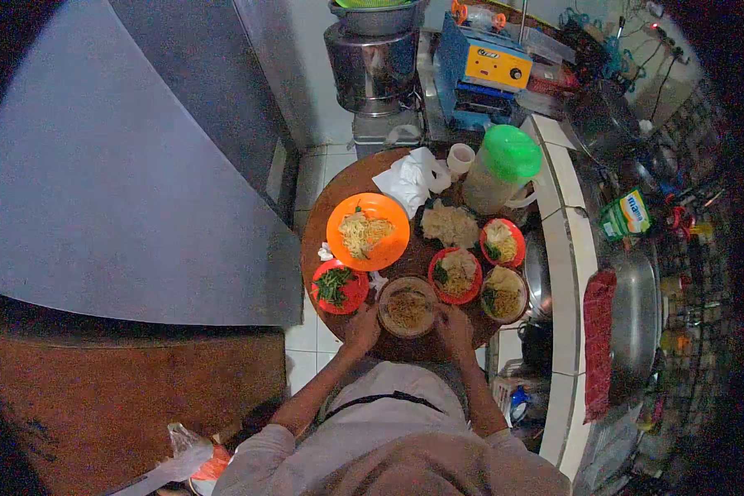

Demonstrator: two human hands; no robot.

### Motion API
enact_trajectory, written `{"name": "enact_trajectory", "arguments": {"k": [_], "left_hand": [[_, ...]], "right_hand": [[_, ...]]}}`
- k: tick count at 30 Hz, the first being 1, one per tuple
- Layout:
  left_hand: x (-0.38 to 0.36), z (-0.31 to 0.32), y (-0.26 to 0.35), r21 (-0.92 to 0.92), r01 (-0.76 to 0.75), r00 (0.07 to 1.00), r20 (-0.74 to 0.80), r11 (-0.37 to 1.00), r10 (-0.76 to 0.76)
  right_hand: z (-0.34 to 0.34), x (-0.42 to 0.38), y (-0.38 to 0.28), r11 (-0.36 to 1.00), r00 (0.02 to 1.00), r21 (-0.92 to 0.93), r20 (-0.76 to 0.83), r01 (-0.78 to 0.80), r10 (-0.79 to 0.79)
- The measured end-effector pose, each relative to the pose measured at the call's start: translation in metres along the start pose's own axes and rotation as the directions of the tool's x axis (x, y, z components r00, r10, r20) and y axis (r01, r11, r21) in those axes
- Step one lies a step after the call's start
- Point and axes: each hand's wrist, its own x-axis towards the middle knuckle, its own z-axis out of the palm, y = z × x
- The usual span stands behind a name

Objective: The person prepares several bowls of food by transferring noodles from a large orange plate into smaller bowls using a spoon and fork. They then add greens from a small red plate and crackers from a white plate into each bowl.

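Note:
A clear-looking bowl with noodles and brownish food in it stands at the near edge of the round wooden table. My left hand is closed at its left side, and my right hand is closed at its right rim; the fingertips are small and dim. Beyond my left hand lies a red plate of chopped green leaves. An orange plate with pale noodles sits behind that. To the right are a red bowl, a second red bowl and a brownish bowl, each holding noodles and greens.
Pale crackers or dumpling skins lie mid-table. Behind them stand a green-lidded pitcher, a cup and a white plastic bag. A blue and yellow machine is at the back. A tiled counter runs along the right.

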Motion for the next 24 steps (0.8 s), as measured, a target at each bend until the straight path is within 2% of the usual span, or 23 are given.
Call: {"name": "enact_trajectory", "arguments": {"k": [2,5,8,10,14,16,19,22,24], "left_hand": [[-0.002,-0.010,0.006,0.052,0.030,0.999,0.033,0.998,-0.032],[-0.006,-0.016,0.009,-0.031,0.028,1.000,0.012,0.999,-0.027],[-0.008,-0.021,0.015,0.060,0.019,0.998,-0.068,0.998,-0.015],[-0.010,-0.031,0.019,0.158,0.036,0.998,0.041,0.987,-0.043],[-0.012,-0.015,0.001,0.092,0.004,1.000,0.016,0.996,-0.006],[-0.015,-0.023,0.008,0.071,0.019,1.000,0.023,0.997,-0.020],[-0.014,-0.026,0.014,0.081,0.071,0.994,0.072,0.994,-0.077],[-0.015,-0.028,0.014,0.082,0.031,0.995,0.094,0.996,-0.039],[-0.015,-0.025,0.011,0.067,0.048,0.995,0.089,0.997,-0.054]], "right_hand": [[-0.002,0.003,0.001,1.000,1.000,-0.013,0.026,-0.007,0.007],[-0.014,0.008,-0.008,0.995,0.995,0.018,0.031,-0.094,0.094],[-0.020,0.008,-0.013,0.986,0.985,0.032,-0.051,-0.163,0.165],[-0.015,0.007,-0.004,0.990,0.993,0.106,-0.060,-0.091,0.098],[-0.009,0.008,0.000,0.990,0.992,0.062,0.040,-0.124,0.121],[0.003,0.007,0.012,0.982,1.000,0.189,0.000,0.019,-0.019],[0.017,0.006,0.011,0.970,0.999,0.244,0.036,0.006,-0.016],[-0.006,0.005,-0.015,0.966,0.994,0.255,0.107,-0.041,0.014],[0.009,0.006,-0.004,0.953,0.999,0.302,0.055,-0.018,0.001]]}}
